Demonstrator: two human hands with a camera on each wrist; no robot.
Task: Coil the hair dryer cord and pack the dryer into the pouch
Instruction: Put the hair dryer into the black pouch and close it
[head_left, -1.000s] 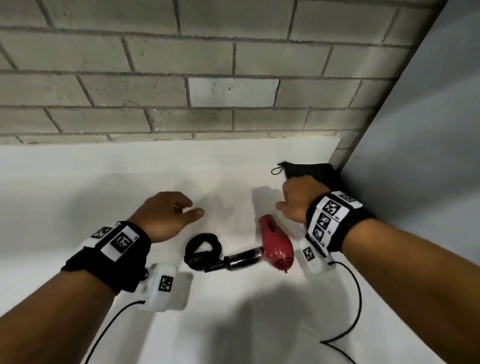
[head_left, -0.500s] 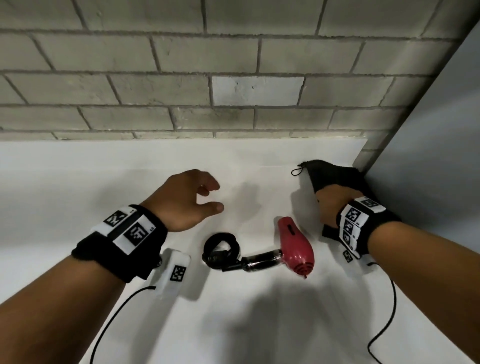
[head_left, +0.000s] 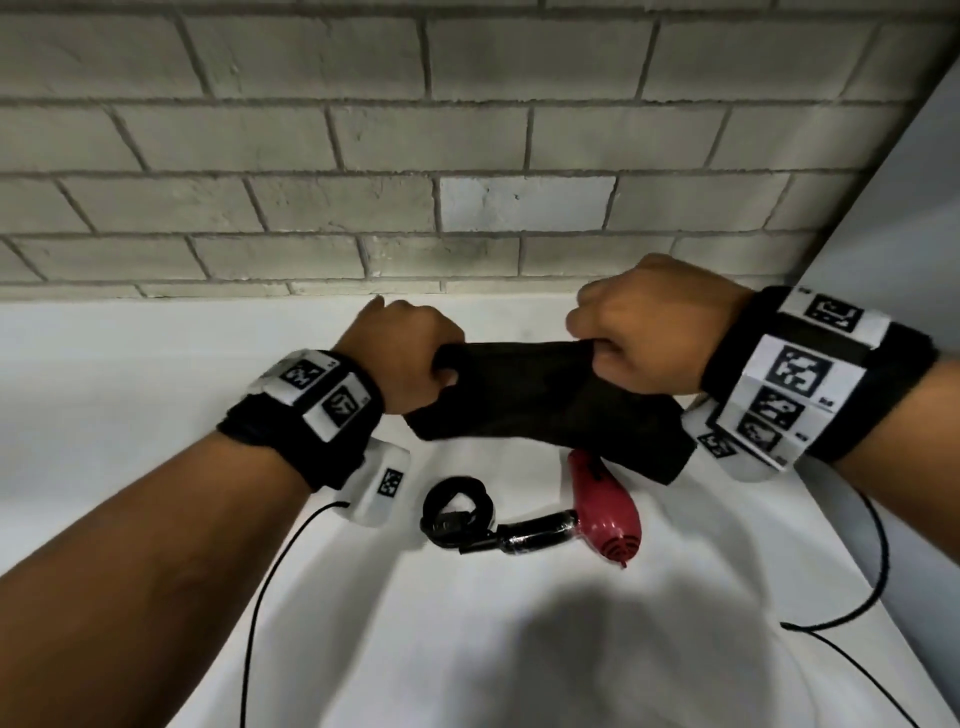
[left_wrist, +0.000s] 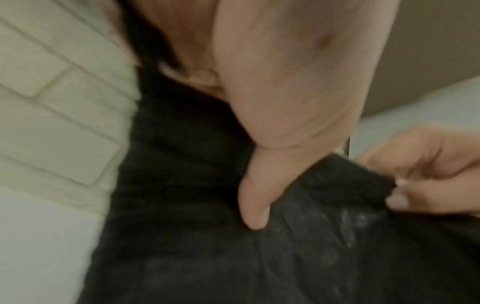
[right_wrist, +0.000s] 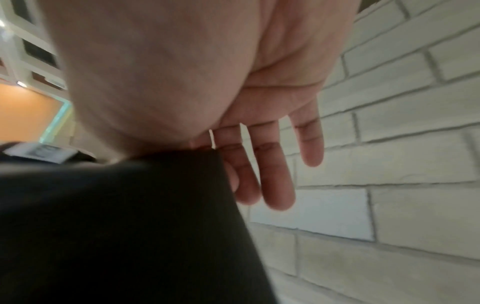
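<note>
A black fabric pouch (head_left: 545, 410) hangs stretched between my two hands above the white table (head_left: 156, 395). My left hand (head_left: 441, 371) grips its left edge, thumb pressed on the cloth (left_wrist: 182, 205). My right hand (head_left: 605, 353) pinches the right edge; in the right wrist view the pouch (right_wrist: 116, 226) hangs from the thumb while the other fingers (right_wrist: 275, 181) stick out. Below the pouch lies the red hair dryer (head_left: 610, 512) with its black handle (head_left: 535, 535) pointing left. The coiled black cord (head_left: 457, 506) rests at the handle's end.
A grey brick wall (head_left: 467, 156) closes the back of the table, and a grey panel (head_left: 909, 234) stands on the right. Thin black cables (head_left: 260, 597) from the wrist cameras trail over the table near its front, one on the right (head_left: 878, 545).
My right hand has lifted the pouch from the back right corner. My left hand has come across and taken its other edge. Both now hold it raised over the dryer.
</note>
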